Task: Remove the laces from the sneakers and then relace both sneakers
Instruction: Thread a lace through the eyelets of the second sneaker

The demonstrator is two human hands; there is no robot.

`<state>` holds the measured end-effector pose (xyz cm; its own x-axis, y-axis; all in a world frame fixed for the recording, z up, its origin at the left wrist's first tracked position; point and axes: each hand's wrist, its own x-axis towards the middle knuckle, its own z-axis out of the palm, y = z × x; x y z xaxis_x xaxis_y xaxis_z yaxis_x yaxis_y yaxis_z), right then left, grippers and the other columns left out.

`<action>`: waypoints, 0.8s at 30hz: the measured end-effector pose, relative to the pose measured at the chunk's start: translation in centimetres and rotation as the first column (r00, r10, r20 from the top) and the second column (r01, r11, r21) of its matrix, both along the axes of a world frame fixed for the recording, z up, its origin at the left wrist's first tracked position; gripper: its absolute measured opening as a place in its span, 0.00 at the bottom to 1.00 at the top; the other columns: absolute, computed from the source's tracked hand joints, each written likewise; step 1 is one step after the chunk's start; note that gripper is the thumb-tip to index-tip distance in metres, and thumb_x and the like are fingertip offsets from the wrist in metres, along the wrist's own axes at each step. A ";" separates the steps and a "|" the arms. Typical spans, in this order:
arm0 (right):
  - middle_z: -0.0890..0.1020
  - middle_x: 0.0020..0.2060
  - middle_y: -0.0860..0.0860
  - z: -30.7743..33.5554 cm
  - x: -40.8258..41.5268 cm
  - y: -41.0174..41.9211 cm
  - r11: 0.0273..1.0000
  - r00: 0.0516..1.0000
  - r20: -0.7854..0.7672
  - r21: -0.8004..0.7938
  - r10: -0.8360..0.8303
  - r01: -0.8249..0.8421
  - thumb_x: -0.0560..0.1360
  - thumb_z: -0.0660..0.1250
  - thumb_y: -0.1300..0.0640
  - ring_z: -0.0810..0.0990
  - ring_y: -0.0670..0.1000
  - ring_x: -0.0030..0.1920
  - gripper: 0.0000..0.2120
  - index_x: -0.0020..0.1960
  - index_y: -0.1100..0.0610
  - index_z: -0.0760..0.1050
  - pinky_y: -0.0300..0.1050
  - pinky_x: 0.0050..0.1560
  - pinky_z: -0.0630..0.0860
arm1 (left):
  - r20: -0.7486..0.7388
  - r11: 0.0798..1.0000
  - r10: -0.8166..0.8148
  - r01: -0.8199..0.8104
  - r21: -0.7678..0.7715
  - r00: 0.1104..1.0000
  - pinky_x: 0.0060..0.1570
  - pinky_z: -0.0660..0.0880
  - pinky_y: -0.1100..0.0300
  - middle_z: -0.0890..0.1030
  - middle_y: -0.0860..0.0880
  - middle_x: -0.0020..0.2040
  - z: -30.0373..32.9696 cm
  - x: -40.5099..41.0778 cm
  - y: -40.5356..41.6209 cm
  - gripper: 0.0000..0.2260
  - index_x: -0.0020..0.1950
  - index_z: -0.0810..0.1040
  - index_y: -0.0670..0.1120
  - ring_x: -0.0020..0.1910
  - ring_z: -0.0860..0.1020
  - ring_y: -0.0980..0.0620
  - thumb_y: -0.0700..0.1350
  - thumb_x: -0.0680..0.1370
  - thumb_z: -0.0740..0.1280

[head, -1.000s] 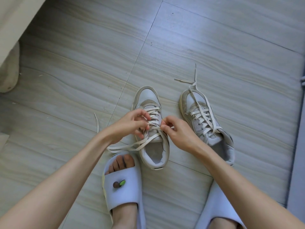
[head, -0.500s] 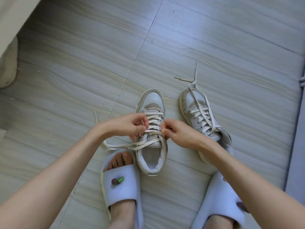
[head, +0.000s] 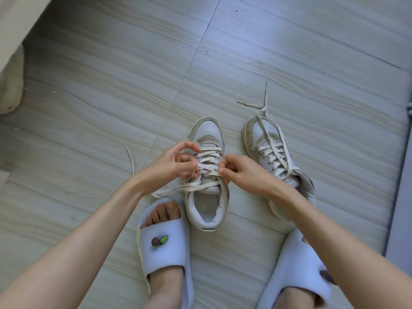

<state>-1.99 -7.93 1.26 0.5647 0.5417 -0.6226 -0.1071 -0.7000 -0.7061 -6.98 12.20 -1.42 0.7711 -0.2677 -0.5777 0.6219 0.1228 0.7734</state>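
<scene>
Head view: left sneaker at centre frame on the tiled floor, toe toward 12 o'clock, heel opening toward 6. Left hand at its 9 o'clock side, fingers curled, pinching the flat lace by the middle eyelets. Right hand at 3 o'clock, thumb and forefinger pinching the same lace across the tongue. Right sneaker just beside, at 2 o'clock, laced, loose ends trailing past its toe.

Likely trouble: uneven pull from one side, dragging the lace through and leaving one end short; a twisted flat lace jamming in an eyelet; the light shoe sliding on the smooth floor with no hand holding it down. Slack tail at 8 o'clock near the slipper, easy to trap underfoot.

Materials: worn off-white leather-like uppers, scuffed rubber rims, woven cotton-looking flat laces, soft foam slides, smooth wood-grain tiles.
</scene>
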 end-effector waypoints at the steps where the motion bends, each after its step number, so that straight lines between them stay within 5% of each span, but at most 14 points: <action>1: 0.79 0.33 0.48 -0.1 0.2 -0.1 0.998 0.998 0.050 -0.051 0.029 -0.026 0.78 0.61 0.58 0.75 0.45 0.34 0.07 0.42 0.51 0.71 0.37 0.38 0.71 | 0.027 0.995 -0.064 0.062 0.084 0.998 0.32 0.69 0.66 0.78 0.44 0.37 0.0 0.1 0.1 0.11 0.54 0.71 0.46 0.33 0.76 0.53 0.32 0.76 0.63; 4: 0.80 0.32 0.48 0.0 0.4 -0.5 0.966 0.965 0.203 -0.227 0.167 -0.119 0.78 0.61 0.48 0.77 0.47 0.36 0.09 0.41 0.51 0.73 0.44 0.39 0.71 | 0.057 0.889 -0.312 0.270 0.371 0.948 0.40 0.71 0.58 0.78 0.49 0.33 0.1 0.9 0.3 0.07 0.49 0.74 0.46 0.33 0.74 0.53 0.35 0.76 0.64; 6: 0.79 0.31 0.50 -0.1 0.5 -0.3 0.955 0.940 0.279 -0.272 0.198 -0.120 0.78 0.59 0.44 0.77 0.50 0.35 0.18 0.36 0.54 0.73 0.45 0.38 0.71 | 0.076 0.873 -0.338 0.283 0.396 0.938 0.44 0.71 0.57 0.78 0.51 0.31 0.5 1.5 0.0 0.04 0.47 0.75 0.48 0.35 0.75 0.52 0.39 0.77 0.66; 9: 0.76 0.26 0.50 -0.2 0.7 -0.4 0.974 0.991 0.133 -0.225 0.030 0.000 0.77 0.59 0.41 0.71 0.45 0.26 0.24 0.36 0.60 0.77 0.41 0.30 0.64 | 0.098 0.988 -0.126 0.117 0.097 0.987 0.47 0.74 0.63 0.79 0.49 0.34 0.6 1.1 -0.5 0.07 0.51 0.73 0.48 0.38 0.78 0.51 0.37 0.77 0.65; 11: 0.76 0.26 0.44 0.2 0.9 -1.1 0.976 0.991 -0.069 -0.197 -0.112 0.097 0.77 0.58 0.39 0.69 0.40 0.25 0.21 0.37 0.52 0.77 0.34 0.30 0.63 | 0.040 0.994 0.062 -0.058 -0.097 0.997 0.47 0.76 0.60 0.78 0.47 0.34 0.1 -0.1 -0.5 0.10 0.54 0.72 0.46 0.36 0.78 0.49 0.34 0.76 0.63; 13: 0.77 0.29 0.45 0.2 0.8 -1.8 0.975 0.988 -0.128 -0.215 -0.090 0.061 0.77 0.57 0.39 0.71 0.42 0.29 0.18 0.37 0.49 0.75 0.36 0.33 0.66 | 0.008 0.991 0.109 -0.108 -0.085 0.994 0.41 0.75 0.61 0.76 0.47 0.34 -0.5 -1.3 -0.2 0.12 0.55 0.73 0.47 0.33 0.75 0.49 0.33 0.76 0.63; 16: 0.79 0.29 0.54 -0.5 0.9 -1.2 0.923 0.970 0.172 -0.373 0.173 -0.098 0.77 0.55 0.38 0.74 0.49 0.29 0.27 0.30 0.56 0.71 0.44 0.35 0.71 | 0.095 0.985 -0.090 0.074 0.156 0.991 0.35 0.71 0.65 0.77 0.49 0.35 -0.7 -1.8 0.2 0.13 0.54 0.73 0.49 0.33 0.72 0.54 0.33 0.77 0.64; 18: 0.78 0.26 0.53 -0.4 0.9 -0.9 0.922 0.947 0.259 -0.379 0.189 -0.080 0.76 0.55 0.36 0.75 0.50 0.28 0.29 0.28 0.57 0.71 0.43 0.34 0.71 | 0.127 0.967 -0.159 0.128 0.219 0.979 0.36 0.71 0.67 0.78 0.52 0.33 -0.4 -1.3 -0.1 0.12 0.53 0.74 0.50 0.32 0.74 0.57 0.34 0.76 0.64; 21: 0.80 0.25 0.46 -0.5 0.6 -1.9 0.985 0.996 -0.014 -0.153 -0.086 0.083 0.76 0.58 0.37 0.76 0.42 0.28 0.27 0.27 0.53 0.71 0.35 0.37 0.72 | 0.124 0.996 0.051 -0.060 0.070 0.991 0.42 0.74 0.66 0.77 0.47 0.33 0.0 -1.0 -0.4 0.10 0.52 0.75 0.46 0.35 0.78 0.53 0.35 0.74 0.66; 24: 0.81 0.27 0.51 -1.0 0.0 -3.2 0.946 0.921 -0.217 -0.057 -0.325 0.320 0.75 0.61 0.38 0.83 0.45 0.34 0.26 0.28 0.56 0.71 0.38 0.44 0.76 | 0.016 0.957 0.247 -0.241 -0.162 0.969 0.39 0.76 0.62 0.75 0.45 0.32 0.1 -1.6 -0.9 0.11 0.52 0.75 0.43 0.32 0.77 0.49 0.31 0.74 0.64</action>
<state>-1.96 -11.14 0.30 0.5539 0.3393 -0.7603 -0.4807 -0.6153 -0.6248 -8.62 11.26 -1.31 0.8436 -0.1546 -0.5142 0.5304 0.3895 0.7530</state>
